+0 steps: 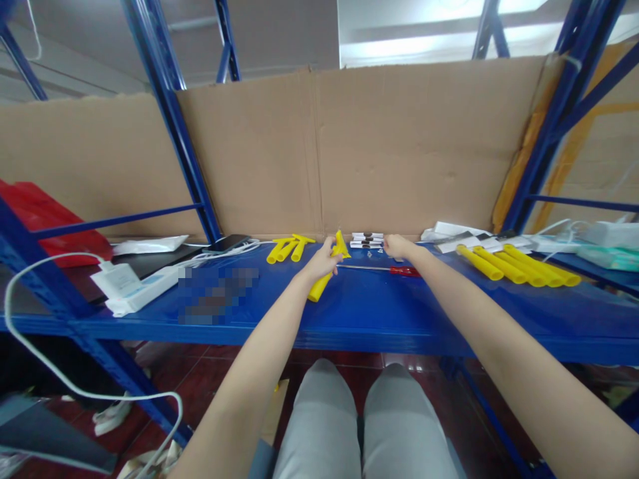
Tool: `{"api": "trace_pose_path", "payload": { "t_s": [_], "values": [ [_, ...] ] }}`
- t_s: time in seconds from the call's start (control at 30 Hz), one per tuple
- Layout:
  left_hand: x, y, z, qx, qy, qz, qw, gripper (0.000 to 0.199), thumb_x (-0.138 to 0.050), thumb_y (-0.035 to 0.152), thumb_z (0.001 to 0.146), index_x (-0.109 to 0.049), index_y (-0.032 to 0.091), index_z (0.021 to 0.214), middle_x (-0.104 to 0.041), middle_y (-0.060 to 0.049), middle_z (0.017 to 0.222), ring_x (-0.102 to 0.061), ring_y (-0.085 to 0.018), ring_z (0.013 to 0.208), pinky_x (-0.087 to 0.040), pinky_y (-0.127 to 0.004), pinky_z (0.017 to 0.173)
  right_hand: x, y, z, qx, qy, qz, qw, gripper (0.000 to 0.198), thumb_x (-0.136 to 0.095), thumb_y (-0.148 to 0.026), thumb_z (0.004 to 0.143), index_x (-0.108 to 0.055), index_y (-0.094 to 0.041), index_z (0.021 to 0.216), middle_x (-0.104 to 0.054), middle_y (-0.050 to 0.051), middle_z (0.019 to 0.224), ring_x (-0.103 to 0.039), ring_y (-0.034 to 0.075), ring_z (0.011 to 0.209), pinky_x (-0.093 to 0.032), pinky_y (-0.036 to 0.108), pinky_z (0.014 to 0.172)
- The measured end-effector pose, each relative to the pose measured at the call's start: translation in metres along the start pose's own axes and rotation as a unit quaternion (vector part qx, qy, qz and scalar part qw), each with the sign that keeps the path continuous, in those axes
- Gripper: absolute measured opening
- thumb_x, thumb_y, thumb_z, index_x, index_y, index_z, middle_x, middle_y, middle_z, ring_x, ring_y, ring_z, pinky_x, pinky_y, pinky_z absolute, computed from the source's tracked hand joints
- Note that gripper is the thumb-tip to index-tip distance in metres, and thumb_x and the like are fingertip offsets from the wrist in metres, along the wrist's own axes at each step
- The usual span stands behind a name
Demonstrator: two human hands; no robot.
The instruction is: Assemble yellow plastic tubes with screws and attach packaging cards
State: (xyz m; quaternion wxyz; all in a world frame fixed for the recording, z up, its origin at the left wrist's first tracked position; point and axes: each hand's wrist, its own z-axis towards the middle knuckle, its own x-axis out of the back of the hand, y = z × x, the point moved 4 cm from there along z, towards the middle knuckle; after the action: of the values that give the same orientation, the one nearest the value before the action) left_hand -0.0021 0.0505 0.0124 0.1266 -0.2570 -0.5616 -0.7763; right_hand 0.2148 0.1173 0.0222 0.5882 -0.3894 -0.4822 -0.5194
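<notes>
My left hand (323, 259) is closed around a yellow T-shaped plastic piece (319, 289), whose tube end points toward me and whose crossbar shows past my fingers. At the back of the blue shelf, my right hand (395, 247) is closed beside some small metal bits (380, 251) and a stack of white packets with dark bands (367, 238). Its fingertips face away, so whatever they pinch is hidden. Between my hands lies a screwdriver with a red handle (404, 271), its long shaft reaching left to the yellow piece.
Several yellow T-shaped pieces (287, 249) lie left of centre. Yellow tubes (519, 266) line up at right near white packaging (452, 233). A white power strip (144, 290) with cables is at left. Cardboard (389, 146) walls the back; blue metal posts (172, 126) stand at both sides.
</notes>
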Motion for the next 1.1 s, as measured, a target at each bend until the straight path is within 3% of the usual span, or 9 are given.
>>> {"api": "trace_pose_path", "payload": {
  "t_s": [0.1,0.27,0.43,0.57,0.77,0.87,1.0,1.1],
  "values": [
    [-0.001,-0.001,0.0,0.006,0.0,-0.013,1.0,0.042,-0.047,0.012,0.086,-0.034,0.02,0.125,-0.06,0.001,0.076,-0.049,-0.006,0.043,-0.038,-0.017,0.044,-0.009,-0.006,0.003,0.022,-0.027,-0.042,0.999,0.031,-0.052,-0.007,0.08,-0.07,-0.007,0.105,-0.069,0.022,0.108,-0.066,0.027,0.1,-0.047,0.027,0.08],
    [-0.001,-0.002,0.0,0.004,-0.001,-0.017,1.0,0.043,-0.048,0.013,0.086,-0.034,0.02,0.126,-0.061,0.001,0.078,-0.051,-0.006,0.045,-0.04,-0.017,0.045,-0.02,-0.011,0.007,0.021,-0.047,-0.052,0.997,0.033,-0.056,-0.006,0.077,-0.069,-0.006,0.108,-0.069,0.024,0.108,-0.066,0.029,0.102,-0.049,0.031,0.084],
    [-0.002,-0.001,0.0,0.009,-0.006,-0.027,1.0,0.041,-0.048,0.013,0.087,-0.035,0.022,0.124,-0.061,0.001,0.08,-0.05,-0.006,0.044,-0.04,-0.017,0.045,-0.021,-0.012,0.01,0.014,-0.036,-0.056,0.998,0.033,-0.052,-0.007,0.081,-0.068,-0.008,0.11,-0.067,0.023,0.112,-0.065,0.028,0.105,-0.049,0.032,0.086],
    [-0.009,-0.001,0.001,0.015,-0.018,-0.098,0.995,0.04,-0.047,0.013,0.087,-0.033,0.023,0.123,-0.063,-0.001,0.087,-0.048,-0.005,0.043,-0.039,-0.017,0.042,-0.013,-0.011,0.007,0.005,-0.01,-0.064,0.998,0.034,-0.048,-0.007,0.084,-0.065,-0.008,0.114,-0.065,0.024,0.116,-0.062,0.028,0.11,-0.047,0.034,0.09],
    [-0.025,0.01,0.007,0.059,-0.056,-0.247,0.966,0.034,-0.046,0.013,0.09,-0.035,0.021,0.121,-0.065,-0.002,0.081,-0.052,-0.007,0.047,-0.04,-0.018,0.044,0.004,0.001,-0.014,-0.003,0.052,-0.06,0.997,0.031,-0.048,-0.016,0.087,-0.062,-0.012,0.115,-0.066,0.021,0.115,-0.062,0.028,0.109,-0.045,0.035,0.09],
    [-0.032,0.021,0.017,0.088,-0.061,-0.315,0.943,0.031,-0.043,0.009,0.09,-0.04,0.015,0.121,-0.065,-0.003,0.077,-0.052,-0.008,0.048,-0.041,-0.019,0.045,0.005,0.009,-0.026,-0.017,0.072,-0.029,0.997,0.029,-0.047,-0.023,0.09,-0.063,-0.013,0.111,-0.066,0.02,0.115,-0.062,0.027,0.107,-0.045,0.034,0.088],
    [-0.054,0.025,0.04,0.144,-0.115,-0.367,0.912,0.028,-0.032,0.009,0.092,-0.052,0.004,0.111,-0.063,-0.007,0.07,-0.049,-0.008,0.048,-0.042,-0.018,0.046,-0.001,0.02,-0.037,-0.051,0.07,0.045,0.995,0.026,-0.045,-0.027,0.092,-0.066,-0.014,0.1,-0.071,0.015,0.099,-0.065,0.023,0.096,-0.045,0.029,0.079],
    [-0.071,0.019,0.06,0.116,-0.135,-0.346,0.921,0.033,-0.031,0.008,0.089,-0.056,0.002,0.11,-0.062,-0.009,0.069,-0.05,-0.01,0.048,-0.043,-0.02,0.045,-0.002,0.029,-0.04,-0.063,0.082,0.094,0.99,0.023,-0.047,-0.024,0.09,-0.066,-0.014,0.098,-0.071,0.013,0.095,-0.065,0.02,0.089,-0.045,0.025,0.074]
  ]
}}
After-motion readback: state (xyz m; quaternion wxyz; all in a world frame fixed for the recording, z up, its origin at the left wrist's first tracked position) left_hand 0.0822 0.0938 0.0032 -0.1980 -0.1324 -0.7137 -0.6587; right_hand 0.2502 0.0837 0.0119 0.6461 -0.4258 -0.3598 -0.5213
